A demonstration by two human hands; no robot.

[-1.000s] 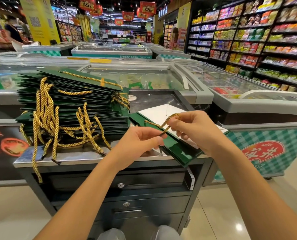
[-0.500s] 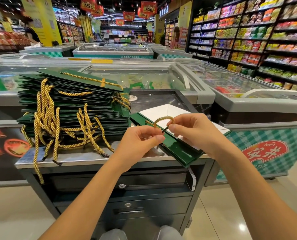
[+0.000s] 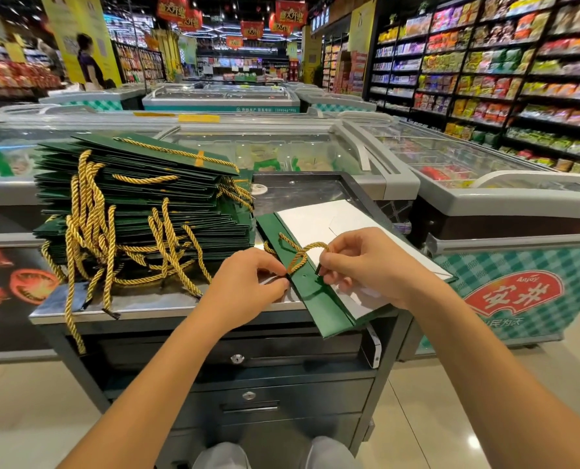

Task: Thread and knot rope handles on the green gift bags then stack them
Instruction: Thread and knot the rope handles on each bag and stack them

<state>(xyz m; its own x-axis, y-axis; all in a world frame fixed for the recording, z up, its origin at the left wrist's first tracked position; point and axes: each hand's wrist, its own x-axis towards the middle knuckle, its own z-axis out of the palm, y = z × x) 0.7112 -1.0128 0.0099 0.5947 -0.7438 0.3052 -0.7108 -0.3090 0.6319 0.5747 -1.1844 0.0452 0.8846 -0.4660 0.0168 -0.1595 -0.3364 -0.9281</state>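
**Q:** Where's the bag rn?

**Me:** Green bag (image 3: 319, 299) lies flat on the metal counter (image 3: 167, 304) right in front of me. It's just beside the stack (image 3: 140, 198) of done ones, w/ its near corner hanging over the counter edge. The folded green top band faces me and the white inner side (image 3: 312, 221) shows past it.

**Q:** And your hands?

**Me:** Both are pinched on the gold rope (image 3: 298, 255). My L hand (image 3: 248, 286) nips it w/ thumb and forefinger at the band's edge. My R hand (image 3: 366, 265) nips the other end just behind the black tip (image 3: 318, 269). The rope arcs up in a small loop btw them. There's a punched hole (image 3: 304, 275) in the band btw my two grips, nothing thru it yet afaict.

**Q:** How's the rope gonna behave?

**Me:** It's prob soft and limp, a twisted cord that flops wherever it isn't held. Only the taped tip looks stiff enough to poke thru, so I hold close behind it. Too far back and it'd just buckle at the hole.

**Q:** And the bag itself?

**Me:** Looks like light card, thin, so it likely slides on the steel if I tug. The doubled band is the stiff part, so that's where I'd press or pinch, next to the hole. The single-layer wall looks like it'd crease or tear.

**Q:** Any risk w/ the knot?

**Me:** The cord looks a bit slick, so I'd pull the knot snug or it may slip back thru.
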